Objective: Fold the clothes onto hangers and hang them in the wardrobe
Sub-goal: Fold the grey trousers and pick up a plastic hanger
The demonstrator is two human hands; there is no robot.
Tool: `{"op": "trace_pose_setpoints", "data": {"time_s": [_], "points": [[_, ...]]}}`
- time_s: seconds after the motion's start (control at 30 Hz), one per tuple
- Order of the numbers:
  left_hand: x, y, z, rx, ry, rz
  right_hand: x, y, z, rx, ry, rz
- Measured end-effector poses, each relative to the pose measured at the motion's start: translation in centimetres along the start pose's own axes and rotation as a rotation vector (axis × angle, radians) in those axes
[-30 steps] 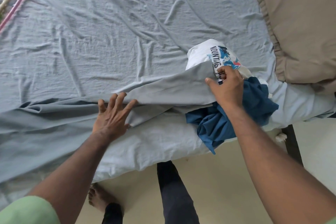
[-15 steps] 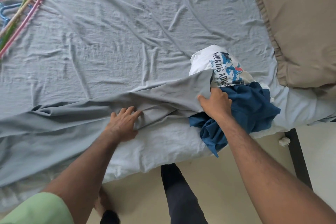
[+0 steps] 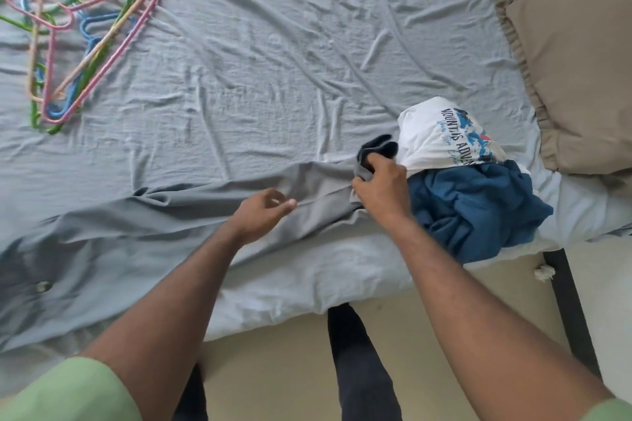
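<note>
Grey trousers (image 3: 143,236) lie stretched along the bed's near edge, a button showing at their left end. My right hand (image 3: 381,190) grips the trousers' right end, bunched with a dark fold, beside the clothes pile. My left hand (image 3: 265,212) hovers just above the trouser leg, fingers loosely curled and holding nothing. The pile holds a white printed T-shirt (image 3: 441,137) and a crumpled blue garment (image 3: 478,208). A bundle of coloured plastic hangers (image 3: 85,41) lies at the bed's far left.
A light blue-grey sheet (image 3: 273,61) covers the bed. A tan ruffled pillow (image 3: 581,61) lies at the right end. A dark bed-frame leg (image 3: 567,301) and beige floor (image 3: 290,369) are below, with my dark-trousered legs (image 3: 359,369) standing close to the bed.
My left hand lifted off the grey trousers and curled loosely. My right hand gathered the trousers' right end next to the pile. The view rose, showing the hangers and the bed's far edge.
</note>
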State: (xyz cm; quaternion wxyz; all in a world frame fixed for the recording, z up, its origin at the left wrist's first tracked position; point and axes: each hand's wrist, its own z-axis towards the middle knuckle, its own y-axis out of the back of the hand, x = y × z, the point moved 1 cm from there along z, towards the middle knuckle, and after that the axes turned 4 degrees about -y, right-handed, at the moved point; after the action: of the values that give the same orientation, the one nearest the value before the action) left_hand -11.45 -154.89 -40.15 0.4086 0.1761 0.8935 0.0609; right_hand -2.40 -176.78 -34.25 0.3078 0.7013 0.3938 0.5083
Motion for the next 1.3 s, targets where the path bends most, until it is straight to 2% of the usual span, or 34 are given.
{"op": "trace_pose_setpoints", "data": {"time_s": [0.13,0.23,0.37,0.57,0.77,0.97,1.03,1.1,1.2,1.3], "points": [[1.0,3.3,-3.1,0.088,0.073,-0.490,7.5,-6.3,-3.7,0.082,0.165,-0.019],[3.6,6.5,-5.2,0.053,0.057,-0.732,13.1,-11.5,-7.2,0.255,0.275,-0.034],[9.6,11.7,-9.2,-0.135,0.121,-0.890,20.3,-19.5,-12.8,0.449,0.371,-0.082],[19.5,19.1,-16.3,-0.355,0.254,-1.020,28.6,-28.8,-21.3,0.612,0.491,-0.126],[26.2,24.2,-20.5,-0.524,0.261,-1.180,33.9,-36.2,-27.2,0.646,0.633,-0.128],[30.6,27.9,-22.9,-0.548,0.294,-1.124,36.6,-39.8,-30.4,0.773,0.723,-0.102],[31.7,28.4,-23.2,-0.556,0.310,-1.106,36.3,-39.0,-30.7,0.809,0.773,0.023],[32.8,28.7,-23.3,-0.605,0.339,-1.034,35.2,-37.3,-30.4,0.754,0.801,0.221],[34.0,28.8,-23.2,-0.720,0.426,-0.716,31.7,-34.1,-27.7,0.539,0.701,0.338],[33.1,28.8,-23.2,-0.935,0.518,-0.138,25.9,-31.6,-22.2,0.260,0.478,0.244]]}}
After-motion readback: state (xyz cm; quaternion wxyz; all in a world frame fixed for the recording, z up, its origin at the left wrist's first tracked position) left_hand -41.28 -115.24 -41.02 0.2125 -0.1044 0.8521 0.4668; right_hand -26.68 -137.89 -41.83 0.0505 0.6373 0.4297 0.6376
